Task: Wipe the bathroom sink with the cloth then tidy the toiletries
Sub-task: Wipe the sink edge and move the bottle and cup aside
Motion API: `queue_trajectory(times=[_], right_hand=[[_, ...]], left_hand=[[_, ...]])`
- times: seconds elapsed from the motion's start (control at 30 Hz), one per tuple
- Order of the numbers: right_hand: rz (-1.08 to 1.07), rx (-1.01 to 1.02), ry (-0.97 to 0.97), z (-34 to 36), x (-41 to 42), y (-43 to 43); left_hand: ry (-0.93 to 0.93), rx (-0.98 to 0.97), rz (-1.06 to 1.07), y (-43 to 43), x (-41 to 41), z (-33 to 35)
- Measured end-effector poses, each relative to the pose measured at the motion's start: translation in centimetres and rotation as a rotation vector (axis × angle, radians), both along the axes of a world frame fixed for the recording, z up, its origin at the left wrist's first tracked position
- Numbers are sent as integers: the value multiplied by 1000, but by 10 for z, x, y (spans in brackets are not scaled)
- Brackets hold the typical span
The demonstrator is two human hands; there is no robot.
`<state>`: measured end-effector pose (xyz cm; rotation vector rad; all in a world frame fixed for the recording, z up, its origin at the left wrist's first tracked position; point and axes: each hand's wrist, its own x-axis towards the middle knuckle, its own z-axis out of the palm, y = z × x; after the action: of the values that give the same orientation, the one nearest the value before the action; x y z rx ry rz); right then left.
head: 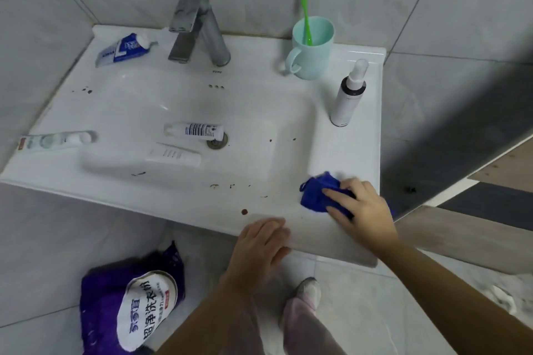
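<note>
The wiping is judged to be at an early stage. The blue cloth (317,192) is bunched on the front right corner of the sink (259,95) and is pressed down by the right hand (360,207), whose fingers are spread over it. Whether the thumb is tucked beneath cannot be told. The left hand (262,242) is laid on the front edge of the sink, fingers relaxed and holding nothing, well apart from the cloth.

Brown spots (244,212) are seen along the front rim, on the left rim and near the basin's right side, so most of the surface is taken to be unwiped.

The tidying is not yet begun. Two tubes (196,130) lie in the basin beside the drain, a third tube (54,141) is lying on the left rim, and a toothpaste tube (121,50) lies by the tap (199,23). Only the cup (313,49) with its toothbrush (305,17) and the spray bottle (347,98) are found upright.
</note>
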<state>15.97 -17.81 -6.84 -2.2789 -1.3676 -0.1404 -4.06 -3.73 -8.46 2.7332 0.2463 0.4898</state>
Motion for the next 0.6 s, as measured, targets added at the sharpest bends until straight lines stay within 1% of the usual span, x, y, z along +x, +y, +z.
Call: queue_trajectory(times=[0.07,0.13,0.17,0.27,0.33,0.4,0.47,0.53,0.6], right_hand=[[-155,-26,-1,3,29,25],[-287,-47,37,5,38,36],[-290,-45,33,5,31,33],[-205,-27,10,2,-18,-4],[-231,-22,49,1,-45,-23],[-278,-40,53,1,-46,-21],[-400,-52,38,4,-34,-8],[-597,-27,86,6,-27,6],[-742,-11,129,5,-35,12]], left_hand=[[-10,-57,16,2,2,0],[-27,-93,26,2,1,-2],[-28,-103,30,1,0,-3],[-37,-102,22,1,1,-2],[-50,-107,-3,3,2,-2],[-27,-127,-29,6,2,0],[20,-123,-62,9,3,5],[67,-111,-87,13,4,14],[67,-129,-99,23,7,24]])
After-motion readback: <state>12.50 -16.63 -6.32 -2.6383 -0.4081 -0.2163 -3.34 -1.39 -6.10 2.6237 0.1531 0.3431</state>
